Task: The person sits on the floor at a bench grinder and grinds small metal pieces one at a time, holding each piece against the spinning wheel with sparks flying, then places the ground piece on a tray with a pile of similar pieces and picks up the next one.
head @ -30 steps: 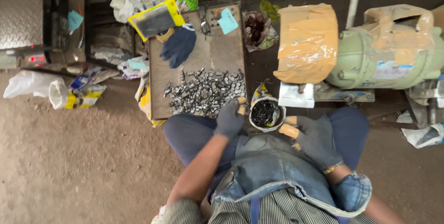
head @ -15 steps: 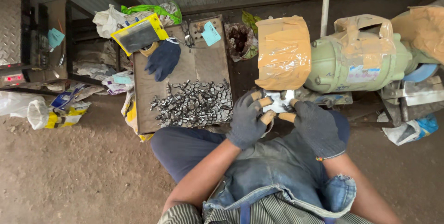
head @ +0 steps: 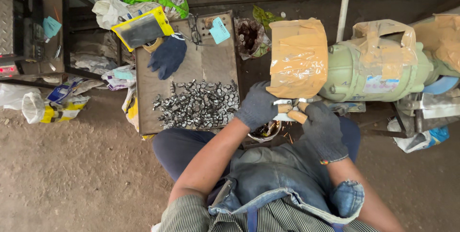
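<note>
Gloved left hand [head: 258, 106], right hand [head: 322, 125] clamp small workpiece [head: 291, 113] under taped grinder guard [head: 298, 57].

Even, soft daylight; no harsh shadows or glare; sharp focus; slight wide-angle bending at edges.

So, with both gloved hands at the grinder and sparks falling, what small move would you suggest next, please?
Probably keep the small piece steady against the wheel under the taped guard. The left hand and right hand both pinch it there, and sparks drop just below, so grinding looks under way.
</note>
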Action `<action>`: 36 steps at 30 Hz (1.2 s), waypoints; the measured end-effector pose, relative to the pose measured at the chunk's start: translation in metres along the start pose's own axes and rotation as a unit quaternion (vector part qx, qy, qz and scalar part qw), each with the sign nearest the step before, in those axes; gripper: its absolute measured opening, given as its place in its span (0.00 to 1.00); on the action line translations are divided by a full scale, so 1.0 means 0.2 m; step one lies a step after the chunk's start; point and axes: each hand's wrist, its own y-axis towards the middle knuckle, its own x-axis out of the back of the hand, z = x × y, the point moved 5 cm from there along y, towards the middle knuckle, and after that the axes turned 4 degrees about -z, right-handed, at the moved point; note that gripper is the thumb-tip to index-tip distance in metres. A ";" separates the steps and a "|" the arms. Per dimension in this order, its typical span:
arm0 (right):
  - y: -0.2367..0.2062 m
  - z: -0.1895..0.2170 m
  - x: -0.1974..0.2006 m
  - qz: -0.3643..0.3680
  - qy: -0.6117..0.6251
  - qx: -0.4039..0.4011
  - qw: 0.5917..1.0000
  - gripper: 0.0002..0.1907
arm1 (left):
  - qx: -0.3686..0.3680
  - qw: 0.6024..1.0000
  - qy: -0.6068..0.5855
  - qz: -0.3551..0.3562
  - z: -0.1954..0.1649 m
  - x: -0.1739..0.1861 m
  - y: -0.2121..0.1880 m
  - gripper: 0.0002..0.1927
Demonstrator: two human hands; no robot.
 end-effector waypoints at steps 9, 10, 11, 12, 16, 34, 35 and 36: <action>0.04 -0.08 -0.04 0.048 0.052 -0.050 0.996 0.19 | -0.026 0.998 0.020 0.045 0.06 -0.05 -0.04 0.14; 0.05 -0.08 -0.04 0.035 0.073 -0.044 0.996 0.19 | -0.022 0.999 0.022 0.024 0.05 -0.04 -0.04 0.13; 0.06 -0.07 -0.04 0.024 0.095 -0.029 0.995 0.19 | -0.016 1.000 0.026 0.002 0.05 -0.03 -0.04 0.13; 0.06 -0.06 -0.04 0.014 0.117 -0.014 0.993 0.18 | -0.007 0.999 0.038 -0.001 0.04 -0.02 -0.05 0.13; 0.00 -0.02 -0.01 0.014 0.014 0.025 0.999 0.19 | -0.014 0.999 0.053 0.000 -0.06 -0.01 -0.16 0.12; -0.26 0.02 -0.16 0.164 0.023 -0.014 0.986 0.17 | 0.294 0.946 0.130 0.046 0.33 0.07 -0.62 0.19; -0.24 0.06 -0.13 0.158 0.030 -0.005 0.987 0.19 | 0.291 0.951 0.107 0.016 0.31 0.07 -0.61 0.18; -0.22 0.09 -0.11 0.151 0.037 0.001 0.988 0.20 | 0.305 0.952 0.037 0.009 0.29 0.06 -0.60 0.18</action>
